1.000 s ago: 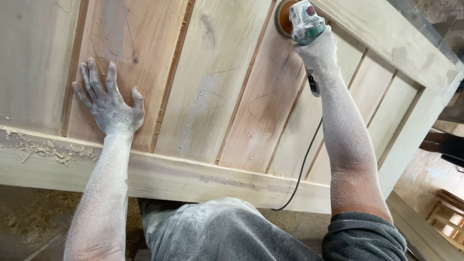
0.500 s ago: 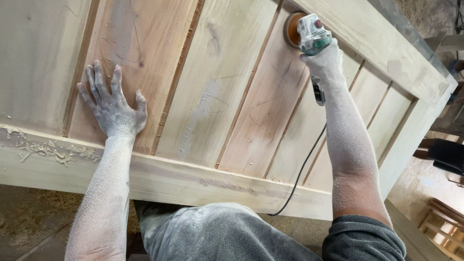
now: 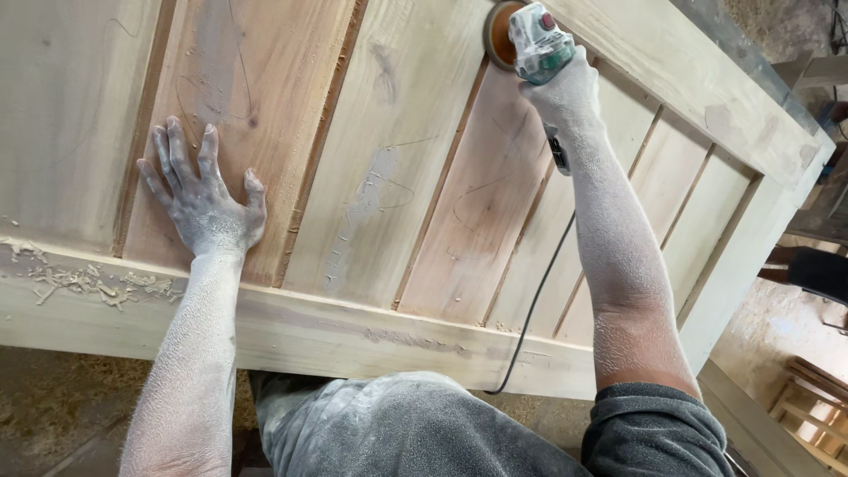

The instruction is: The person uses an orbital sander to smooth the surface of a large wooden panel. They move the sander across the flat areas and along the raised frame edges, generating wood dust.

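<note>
On the near left a scatter of pale wood shavings [image 3: 88, 283] lies along the thick bottom rail of the large pale wooden panelled door [image 3: 371, 336] lying flat. Just right of them the left hand [image 3: 205, 201], white with dust, rests palm down on a reddish board, fingers spread wide and pointing away, thumb out to the right, gripping nothing; its forearm runs straight back over the rail toward the body. Further right comes a dark groove between boards, then a lighter board with chalky smears and thin pencil curls. Below, against the rail, the grey dusty trousers [image 3: 389, 424] press close to the door's edge. A thin black cable [image 3: 539, 291] hangs from the tool down across the boards and over the rail. The right arm stretches far forward, fully extended, its hand [image 3: 561, 93] wrapped tight around the body of the small dust-coated grey and green electric sander [image 3: 537, 40], whose round orange pad sits on the board near the far rail. On the far right, past the door's end, stand some wooden frames [image 3: 808, 402] on the floor
</note>
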